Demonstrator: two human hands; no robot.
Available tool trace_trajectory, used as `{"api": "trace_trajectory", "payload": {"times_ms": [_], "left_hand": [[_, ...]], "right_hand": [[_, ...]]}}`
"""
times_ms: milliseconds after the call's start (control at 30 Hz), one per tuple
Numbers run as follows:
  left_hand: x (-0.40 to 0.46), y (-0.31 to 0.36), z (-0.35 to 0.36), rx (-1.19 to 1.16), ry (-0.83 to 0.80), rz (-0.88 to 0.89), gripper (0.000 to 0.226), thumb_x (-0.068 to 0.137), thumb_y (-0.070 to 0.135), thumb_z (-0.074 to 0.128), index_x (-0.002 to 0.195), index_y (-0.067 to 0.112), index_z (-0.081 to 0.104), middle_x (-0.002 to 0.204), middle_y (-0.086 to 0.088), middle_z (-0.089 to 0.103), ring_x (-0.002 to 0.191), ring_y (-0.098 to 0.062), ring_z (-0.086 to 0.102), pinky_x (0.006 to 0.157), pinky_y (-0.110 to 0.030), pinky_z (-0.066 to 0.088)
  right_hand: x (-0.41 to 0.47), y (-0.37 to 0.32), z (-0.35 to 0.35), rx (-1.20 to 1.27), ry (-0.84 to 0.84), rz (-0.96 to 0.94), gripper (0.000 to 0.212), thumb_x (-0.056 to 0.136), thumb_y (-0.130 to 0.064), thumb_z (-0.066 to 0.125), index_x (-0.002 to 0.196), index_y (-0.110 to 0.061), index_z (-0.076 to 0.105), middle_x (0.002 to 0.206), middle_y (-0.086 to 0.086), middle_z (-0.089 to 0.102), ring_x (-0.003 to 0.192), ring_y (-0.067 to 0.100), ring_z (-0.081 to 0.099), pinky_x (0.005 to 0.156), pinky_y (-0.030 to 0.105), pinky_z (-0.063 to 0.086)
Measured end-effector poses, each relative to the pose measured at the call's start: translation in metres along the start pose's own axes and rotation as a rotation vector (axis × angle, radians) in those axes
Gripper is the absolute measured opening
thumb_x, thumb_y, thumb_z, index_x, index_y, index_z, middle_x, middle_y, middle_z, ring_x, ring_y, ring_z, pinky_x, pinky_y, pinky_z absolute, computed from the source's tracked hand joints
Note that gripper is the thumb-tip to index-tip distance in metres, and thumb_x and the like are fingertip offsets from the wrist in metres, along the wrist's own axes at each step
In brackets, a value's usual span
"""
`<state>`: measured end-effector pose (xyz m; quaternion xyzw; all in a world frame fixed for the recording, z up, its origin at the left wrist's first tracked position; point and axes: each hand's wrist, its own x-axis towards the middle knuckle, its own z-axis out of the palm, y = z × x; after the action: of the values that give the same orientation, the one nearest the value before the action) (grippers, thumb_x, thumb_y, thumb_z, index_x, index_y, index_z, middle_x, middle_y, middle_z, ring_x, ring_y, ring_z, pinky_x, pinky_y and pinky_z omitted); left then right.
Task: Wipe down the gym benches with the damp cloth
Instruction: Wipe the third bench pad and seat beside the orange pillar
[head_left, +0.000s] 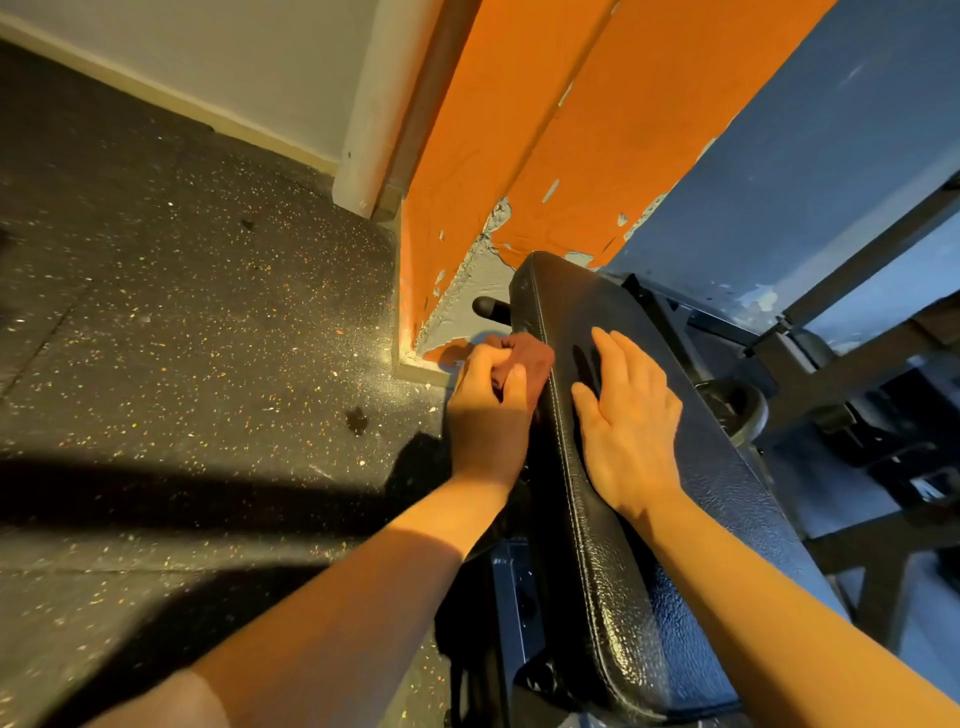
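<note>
Left hand (488, 410) is gripping the bunched cloth (530, 358) against the bench pad's (639, 597) left edge; right hand (628, 431) is resting flat, fingers straight, on top. Progress unclear; judging wiping is underway.

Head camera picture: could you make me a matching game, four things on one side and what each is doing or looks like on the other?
Things:
1. left hand
2. right hand
3. cloth
4. wall

States:
A. orange with peeling paint
B. lies flat on top of the black bench pad
C. reddish-brown, bunched against the pad's left edge
D. grips the cloth

Pairs: 1-D, 2-B, 3-C, 4-A
</note>
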<state>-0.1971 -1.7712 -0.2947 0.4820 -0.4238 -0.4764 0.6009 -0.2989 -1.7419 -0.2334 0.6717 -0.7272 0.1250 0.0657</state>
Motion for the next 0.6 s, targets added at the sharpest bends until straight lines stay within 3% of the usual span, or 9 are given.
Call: {"api": "trace_trajectory", "payload": {"times_ms": [67, 200, 267, 333, 400, 500, 600], "left_hand": [[-0.014, -0.006, -0.009, 0.009, -0.003, -0.007, 0.013, 0.089, 0.014, 0.063, 0.086, 0.023, 0.055, 0.094, 0.000, 0.064, 0.090, -0.020, 0.059, 0.074, -0.027, 0.042], [-0.035, -0.006, -0.030, -0.022, -0.080, 0.027, 0.035, 0.080, 0.010, 0.074, 0.078, 0.034, 0.050, 0.086, 0.017, 0.058, 0.082, 0.000, 0.056, 0.073, -0.019, 0.045], [-0.028, -0.003, -0.031, -0.016, -0.127, 0.022, 0.029, 0.079, 0.014, 0.075, 0.079, 0.029, 0.051, 0.083, 0.008, 0.061, 0.079, -0.006, 0.059, 0.070, -0.021, 0.046], [-0.009, 0.000, -0.024, -0.056, -0.107, -0.029, 0.020, 0.076, 0.020, 0.074, 0.081, 0.022, 0.055, 0.083, -0.005, 0.065, 0.079, -0.021, 0.063, 0.071, -0.033, 0.052], [0.012, 0.003, -0.018, -0.080, -0.054, -0.086, 0.019, 0.070, 0.027, 0.071, 0.079, 0.022, 0.055, 0.081, -0.006, 0.064, 0.078, -0.025, 0.062, 0.075, -0.040, 0.053], [0.010, -0.001, -0.015, -0.059, -0.042, -0.076, 0.020, 0.075, 0.025, 0.073, 0.076, 0.025, 0.053, 0.073, 0.003, 0.060, 0.069, -0.012, 0.057, 0.067, -0.030, 0.048], [-0.016, -0.009, -0.032, 0.026, -0.152, 0.009, 0.022, 0.079, 0.020, 0.076, 0.079, 0.028, 0.056, 0.074, 0.010, 0.062, 0.066, 0.001, 0.056, 0.063, -0.017, 0.043]], "right_hand": [[0.002, 0.001, 0.001, -0.007, -0.122, 0.021, 0.053, 0.103, -0.035, 0.030, 0.153, -0.032, 0.014, 0.161, -0.007, 0.011, 0.148, 0.014, 0.004, 0.119, 0.044, 0.002], [0.008, 0.005, 0.003, -0.025, -0.300, 0.064, 0.051, 0.103, -0.043, 0.017, 0.153, -0.039, 0.003, 0.162, -0.009, -0.002, 0.148, 0.011, -0.007, 0.120, 0.045, -0.004], [0.010, 0.005, 0.003, -0.039, -0.324, 0.072, 0.052, 0.103, -0.044, 0.015, 0.153, -0.038, 0.000, 0.162, -0.009, -0.006, 0.148, 0.011, -0.010, 0.120, 0.045, -0.006], [0.011, 0.005, 0.003, -0.047, -0.344, 0.077, 0.052, 0.103, -0.045, 0.014, 0.152, -0.038, -0.001, 0.161, -0.009, -0.008, 0.148, 0.011, -0.011, 0.119, 0.046, -0.007], [0.013, 0.004, 0.003, -0.050, -0.353, 0.079, 0.052, 0.103, -0.046, 0.013, 0.152, -0.038, -0.002, 0.161, -0.008, -0.008, 0.148, 0.012, -0.011, 0.119, 0.046, -0.007], [0.014, 0.004, 0.003, -0.054, -0.362, 0.079, 0.052, 0.103, -0.045, 0.013, 0.152, -0.037, -0.002, 0.161, -0.007, -0.009, 0.148, 0.013, -0.011, 0.119, 0.047, -0.007], [0.014, 0.005, 0.003, -0.058, -0.370, 0.077, 0.052, 0.103, -0.044, 0.013, 0.152, -0.037, -0.003, 0.161, -0.007, -0.009, 0.148, 0.012, -0.012, 0.118, 0.047, -0.007]]}}
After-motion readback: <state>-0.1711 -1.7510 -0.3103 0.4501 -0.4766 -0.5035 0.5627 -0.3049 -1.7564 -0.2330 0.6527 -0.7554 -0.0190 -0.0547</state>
